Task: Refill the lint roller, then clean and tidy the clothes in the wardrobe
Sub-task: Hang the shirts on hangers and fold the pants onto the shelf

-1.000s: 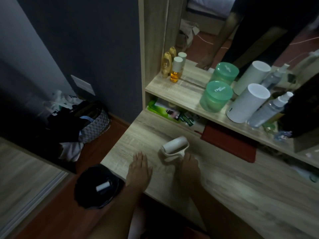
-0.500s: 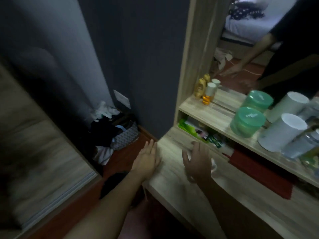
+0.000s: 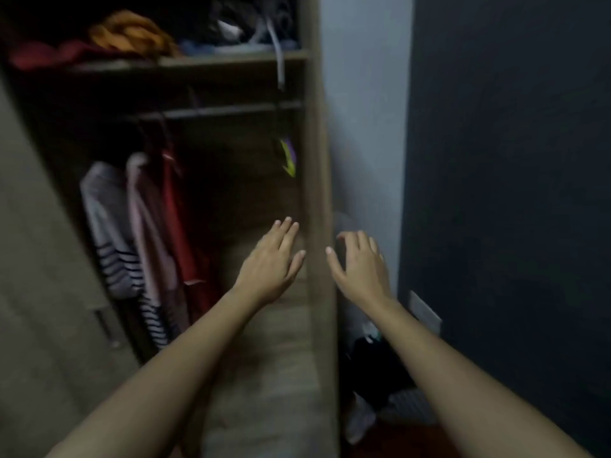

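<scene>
The open wardrobe (image 3: 310, 180) fills the left and middle of the head view. A striped top (image 3: 109, 233), a pink garment (image 3: 148, 239) and a red garment (image 3: 177, 223) hang from the rail (image 3: 218, 111). Folded clothes, one of them orange (image 3: 132, 36), lie on the top shelf. My left hand (image 3: 271, 259) reaches into the wardrobe with straight fingers and holds nothing. My right hand (image 3: 360, 262) is just right of the wardrobe's side panel, fingers and thumb curled round a pale, blurred shape that looks like the lint roller (image 3: 344, 221).
A yellow-green item (image 3: 288, 158) hangs inside the wardrobe near its right wall. A dark pile of clothes with a basket (image 3: 380, 368) sits on the floor between the wardrobe and the dark blue wall (image 3: 512, 193). The wardrobe's sliding door (image 3: 43, 292) stands at the left.
The view has swung left from the dressing table to the open wardrobe. Both hands have left the tabletop and are raised toward the wardrobe; the right hand had closed over the lint roller.
</scene>
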Demonstrator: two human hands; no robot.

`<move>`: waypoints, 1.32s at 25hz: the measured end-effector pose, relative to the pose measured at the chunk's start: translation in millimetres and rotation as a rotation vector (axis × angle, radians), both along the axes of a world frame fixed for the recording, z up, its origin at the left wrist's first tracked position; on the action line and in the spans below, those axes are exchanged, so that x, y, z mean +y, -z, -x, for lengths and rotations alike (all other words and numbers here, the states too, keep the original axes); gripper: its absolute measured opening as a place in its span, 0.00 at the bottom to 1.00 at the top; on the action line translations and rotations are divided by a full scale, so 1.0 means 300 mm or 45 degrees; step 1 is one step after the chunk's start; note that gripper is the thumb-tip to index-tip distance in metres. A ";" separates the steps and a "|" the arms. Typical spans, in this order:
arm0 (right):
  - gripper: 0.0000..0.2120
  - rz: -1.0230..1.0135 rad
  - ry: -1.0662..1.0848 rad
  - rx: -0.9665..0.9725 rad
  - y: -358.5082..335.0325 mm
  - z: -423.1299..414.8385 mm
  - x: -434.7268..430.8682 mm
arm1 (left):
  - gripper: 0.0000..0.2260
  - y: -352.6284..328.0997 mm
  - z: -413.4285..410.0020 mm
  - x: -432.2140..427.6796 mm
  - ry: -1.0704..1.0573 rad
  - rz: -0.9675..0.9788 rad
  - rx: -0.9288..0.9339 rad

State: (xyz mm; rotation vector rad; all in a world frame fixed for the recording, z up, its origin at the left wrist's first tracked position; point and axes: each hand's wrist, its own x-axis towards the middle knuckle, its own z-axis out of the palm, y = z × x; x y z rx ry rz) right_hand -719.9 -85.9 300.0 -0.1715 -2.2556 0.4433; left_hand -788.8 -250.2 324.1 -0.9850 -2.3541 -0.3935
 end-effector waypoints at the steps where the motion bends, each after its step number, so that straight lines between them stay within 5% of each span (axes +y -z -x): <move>1: 0.20 -0.026 -0.044 0.049 -0.077 0.118 -0.088 | 0.32 -0.073 0.091 -0.103 -0.048 -0.018 0.070; 9: 0.18 -0.155 -0.262 0.398 -0.608 0.754 -0.604 | 0.28 -0.551 0.621 -0.684 -0.283 -0.015 0.550; 16: 0.26 -0.281 -0.230 0.637 -1.009 1.032 -0.734 | 0.29 -0.856 0.895 -0.880 -0.359 -0.145 0.785; 22: 0.31 -0.253 -0.212 0.309 -1.304 1.174 -0.758 | 0.33 -0.974 1.054 -0.884 -0.478 -0.030 0.623; 28: 0.38 -0.125 -0.439 -0.173 -1.302 1.304 -0.775 | 0.37 -0.960 1.162 -0.862 -0.601 0.062 0.623; 30: 0.35 -0.145 -0.448 -0.148 -1.326 1.318 -0.771 | 0.36 -0.959 1.167 -0.862 -0.603 0.046 0.641; 33: 0.23 -0.030 -0.408 0.206 -1.375 1.322 -0.756 | 0.36 -0.955 1.167 -0.859 -0.597 0.039 0.648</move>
